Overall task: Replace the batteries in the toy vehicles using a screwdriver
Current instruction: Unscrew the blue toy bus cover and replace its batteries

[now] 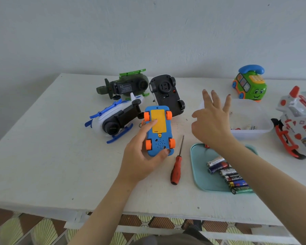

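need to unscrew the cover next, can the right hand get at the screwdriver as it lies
Probably yes: the right hand is open and empty, and the screwdriver lies uncovered on the table between the blue car and the tray.

The left hand [140, 152] grips an upturned blue toy car [159, 131] over the desk [51, 165]; the right hand [212, 119] hovers spread-fingered, screwdriver [177, 165] between them.
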A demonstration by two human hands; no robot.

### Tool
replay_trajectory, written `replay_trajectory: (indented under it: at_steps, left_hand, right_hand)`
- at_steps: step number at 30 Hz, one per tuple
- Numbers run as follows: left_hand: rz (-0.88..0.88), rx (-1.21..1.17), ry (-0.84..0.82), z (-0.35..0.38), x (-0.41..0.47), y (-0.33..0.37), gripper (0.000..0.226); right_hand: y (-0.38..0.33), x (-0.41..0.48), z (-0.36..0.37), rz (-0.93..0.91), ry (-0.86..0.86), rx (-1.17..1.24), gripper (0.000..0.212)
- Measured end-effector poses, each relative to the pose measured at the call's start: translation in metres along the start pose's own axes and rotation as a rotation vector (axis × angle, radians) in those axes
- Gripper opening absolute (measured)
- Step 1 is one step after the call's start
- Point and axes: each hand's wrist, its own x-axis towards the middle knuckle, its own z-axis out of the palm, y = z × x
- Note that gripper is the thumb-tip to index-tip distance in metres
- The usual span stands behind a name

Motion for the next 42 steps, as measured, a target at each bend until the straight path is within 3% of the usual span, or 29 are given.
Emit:
replay_trajectory:
  at_steps: [3, 5, 8, 14, 18, 32, 36, 42]
  left_hand:
    - [-0.002, 0.005, 0.0, 0.0, 0.0, 0.0, 0.066]
    - [0.0, 0.008, -0.004, 0.0, 0.001, 0.001, 0.066]
    - [0.0, 0.006, -0.004, -0.001, 0.001, 0.001, 0.065]
    - [-0.012, 0.004, -0.014, -0.002, 0.002, 0.001, 0.067]
    - [-0.013, 0.011, -0.02, -0.003, 0.002, 0.0, 0.066]
    - [0.009, -0.006, -0.017, -0.003, 0.003, 0.001, 0.067]
    - [0.003, -0.013, -0.019, -0.004, 0.003, 0.002, 0.067]
    - [-0.013, -0.023, -0.023, -0.003, 0.002, 0.003, 0.068]
  right_hand:
    - [-0.011, 0.013, 0.0, 0.037, -0.006, -0.142, 0.019]
    - [-0.015, 0.022, -0.001, 0.044, 0.001, -0.183, 0.026]
    - [-0.02, 0.035, 0.0, 0.036, -0.01, -0.199, 0.034]
    - [-0.024, 0.046, 0.002, 0.062, -0.098, -0.227, 0.027]
    - [-0.023, 0.044, 0.005, 0.053, -0.071, -0.253, 0.033]
    - [-0.023, 0.034, 0.005, -0.028, -0.045, -0.236, 0.019]
    - [-0.02, 0.03, -0.006, -0.064, 0.011, -0.033, 0.019]
    - [-0.026, 0.002, -0.027, -0.184, 0.175, 0.744, 0.009]
